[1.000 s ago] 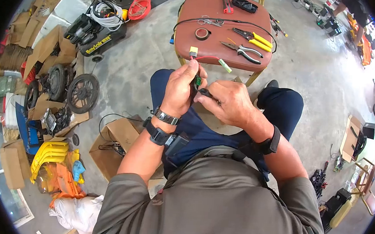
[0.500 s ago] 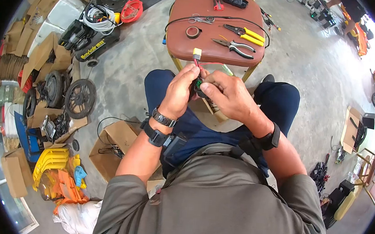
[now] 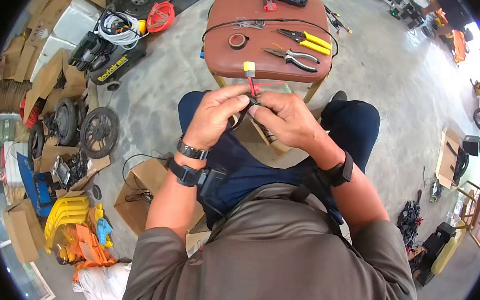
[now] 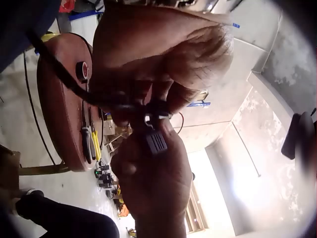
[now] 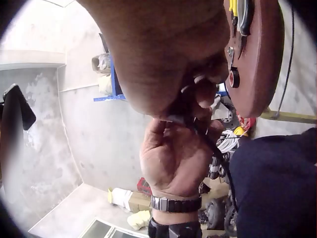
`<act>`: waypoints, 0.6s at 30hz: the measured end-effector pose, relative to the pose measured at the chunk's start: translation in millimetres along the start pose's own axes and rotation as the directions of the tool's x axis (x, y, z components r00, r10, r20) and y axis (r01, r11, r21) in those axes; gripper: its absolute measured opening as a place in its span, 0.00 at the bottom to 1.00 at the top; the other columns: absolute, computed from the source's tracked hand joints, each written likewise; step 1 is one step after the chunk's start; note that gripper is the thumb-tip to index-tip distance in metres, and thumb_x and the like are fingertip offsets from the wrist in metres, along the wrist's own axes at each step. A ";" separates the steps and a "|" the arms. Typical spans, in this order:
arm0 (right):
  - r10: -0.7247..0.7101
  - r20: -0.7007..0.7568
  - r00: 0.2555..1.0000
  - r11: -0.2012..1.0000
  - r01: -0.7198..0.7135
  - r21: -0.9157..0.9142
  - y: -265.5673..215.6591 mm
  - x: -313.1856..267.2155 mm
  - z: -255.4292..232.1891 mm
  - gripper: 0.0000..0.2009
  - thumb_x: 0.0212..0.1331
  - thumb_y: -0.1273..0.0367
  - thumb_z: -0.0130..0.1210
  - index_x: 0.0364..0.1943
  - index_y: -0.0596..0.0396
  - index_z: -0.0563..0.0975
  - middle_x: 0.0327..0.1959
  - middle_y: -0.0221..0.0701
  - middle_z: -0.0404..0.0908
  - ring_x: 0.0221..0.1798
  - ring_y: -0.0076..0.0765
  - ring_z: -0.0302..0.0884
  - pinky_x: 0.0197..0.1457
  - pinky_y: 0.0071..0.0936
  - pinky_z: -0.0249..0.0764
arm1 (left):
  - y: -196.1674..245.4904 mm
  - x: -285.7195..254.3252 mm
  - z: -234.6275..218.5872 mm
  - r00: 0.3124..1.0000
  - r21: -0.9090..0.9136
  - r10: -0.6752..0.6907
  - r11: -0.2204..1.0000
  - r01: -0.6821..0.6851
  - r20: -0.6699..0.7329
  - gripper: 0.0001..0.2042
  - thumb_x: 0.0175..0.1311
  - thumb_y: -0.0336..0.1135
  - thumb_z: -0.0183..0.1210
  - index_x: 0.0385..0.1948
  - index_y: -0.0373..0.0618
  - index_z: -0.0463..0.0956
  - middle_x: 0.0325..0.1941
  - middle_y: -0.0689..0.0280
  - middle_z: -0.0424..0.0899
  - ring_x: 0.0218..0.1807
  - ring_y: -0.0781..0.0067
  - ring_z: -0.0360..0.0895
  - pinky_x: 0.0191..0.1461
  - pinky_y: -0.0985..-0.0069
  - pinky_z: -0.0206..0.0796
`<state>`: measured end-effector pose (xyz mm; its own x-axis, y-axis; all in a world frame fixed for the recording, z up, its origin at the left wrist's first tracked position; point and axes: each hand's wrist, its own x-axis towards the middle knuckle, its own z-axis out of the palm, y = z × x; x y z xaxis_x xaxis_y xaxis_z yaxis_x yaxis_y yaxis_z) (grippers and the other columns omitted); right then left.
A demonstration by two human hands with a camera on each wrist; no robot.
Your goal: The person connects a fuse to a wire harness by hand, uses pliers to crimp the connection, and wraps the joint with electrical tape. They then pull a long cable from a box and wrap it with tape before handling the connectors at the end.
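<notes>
In front of the lap, my left hand (image 3: 215,117) and right hand (image 3: 287,119) meet fingertip to fingertip. A yellow-ended connector (image 3: 249,68) on red wires (image 3: 251,85) sticks up beyond them. The left hand pinches a black cable (image 4: 74,90), which trails away from its fingers in the left wrist view. A small black ribbed plug (image 4: 156,142) lies in the grip of the right hand, close to the cable. A pale green connector (image 3: 283,88) shows just past the right hand's fingers. The fingers hide most of the parts between them.
A red-brown chair seat (image 3: 219,58) ahead bears pliers (image 3: 292,58), yellow-handled wire strippers (image 3: 308,41), a tape roll (image 3: 238,41), scissors (image 3: 250,23) and a red cutter (image 3: 268,0). An open cardboard box (image 3: 134,198) stands at the left; wheels (image 3: 99,132) and boxes lie farther left.
The right hand has shifted from beside the left palm up to the left fingertips. The green board seen between the hands is now mostly covered. The head view has drifted slightly.
</notes>
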<state>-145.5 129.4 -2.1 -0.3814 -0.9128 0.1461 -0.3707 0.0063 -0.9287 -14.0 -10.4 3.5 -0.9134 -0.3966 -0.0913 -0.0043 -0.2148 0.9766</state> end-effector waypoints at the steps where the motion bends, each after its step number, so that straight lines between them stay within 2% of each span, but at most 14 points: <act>1: -0.006 -0.002 1.000 1.000 0.005 -0.017 -1.2 0.1 -0.6 0.11 0.59 0.67 0.57 0.24 0.61 0.74 0.19 0.46 0.72 0.23 0.55 0.70 0.28 0.40 0.68 | 2.5 -0.4 -5.1 1.000 0.032 0.002 0.999 -0.003 0.024 0.15 0.69 0.29 0.52 0.53 0.32 0.77 0.51 0.61 0.82 0.52 0.71 0.78 0.60 0.74 0.66; 5: -0.086 -0.044 0.995 0.993 0.082 -0.080 0.8 2.1 3.9 0.12 0.56 0.68 0.58 0.21 0.60 0.71 0.18 0.44 0.70 0.23 0.54 0.70 0.27 0.41 0.67 | -4.0 0.9 -9.4 0.999 0.093 0.035 0.995 -0.037 0.023 0.15 0.69 0.33 0.57 0.52 0.33 0.78 0.47 0.64 0.83 0.50 0.75 0.77 0.56 0.77 0.67; 8: -0.164 -0.105 0.981 0.981 0.151 -0.121 5.5 2.7 8.7 0.12 0.55 0.69 0.58 0.19 0.59 0.70 0.17 0.43 0.69 0.22 0.54 0.69 0.26 0.41 0.66 | -1.9 -1.3 -5.2 0.999 0.193 0.019 0.981 -0.013 -0.030 0.15 0.68 0.34 0.59 0.50 0.34 0.79 0.43 0.68 0.81 0.43 0.80 0.74 0.48 0.81 0.67; 11: -0.182 -0.130 0.975 0.976 0.162 -0.146 8.5 0.7 9.1 0.13 0.54 0.69 0.59 0.18 0.59 0.69 0.16 0.42 0.68 0.21 0.55 0.68 0.26 0.42 0.66 | -9.4 0.3 0.7 0.987 0.192 0.156 0.971 -0.144 -0.047 0.11 0.68 0.27 0.58 0.49 0.33 0.80 0.39 0.73 0.77 0.34 0.86 0.69 0.35 0.84 0.62; 15: -0.191 -0.143 0.971 0.970 0.165 -0.180 7.7 -0.6 7.9 0.14 0.53 0.69 0.59 0.17 0.59 0.68 0.16 0.42 0.69 0.21 0.57 0.67 0.25 0.42 0.65 | -17.3 2.0 4.1 0.971 0.232 0.226 0.951 -0.203 -0.073 0.12 0.67 0.28 0.59 0.49 0.32 0.79 0.40 0.72 0.78 0.35 0.86 0.70 0.36 0.85 0.64; 17: -0.153 -0.153 0.976 0.980 0.129 -0.153 8.0 -2.7 8.1 0.13 0.54 0.69 0.59 0.18 0.59 0.69 0.16 0.42 0.67 0.20 0.52 0.67 0.25 0.41 0.65 | -17.7 2.4 6.7 0.967 0.235 0.242 0.948 -0.217 -0.083 0.13 0.67 0.29 0.59 0.50 0.32 0.78 0.39 0.70 0.80 0.32 0.84 0.71 0.34 0.86 0.63; 18: -0.138 -0.156 0.978 0.983 0.116 -0.140 7.9 -1.8 7.7 0.13 0.54 0.69 0.59 0.18 0.59 0.69 0.16 0.42 0.67 0.19 0.50 0.68 0.25 0.40 0.65 | -19.1 2.1 6.1 0.978 0.164 0.187 0.972 -0.171 -0.094 0.13 0.67 0.30 0.59 0.50 0.33 0.78 0.38 0.69 0.81 0.30 0.84 0.72 0.32 0.85 0.63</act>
<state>-141.2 127.9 -12.3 -0.4543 -0.8299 0.3239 -0.5272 -0.0426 -0.8487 -18.3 -1.7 -14.2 -0.8558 -0.5118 0.0756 0.0851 0.0049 0.9964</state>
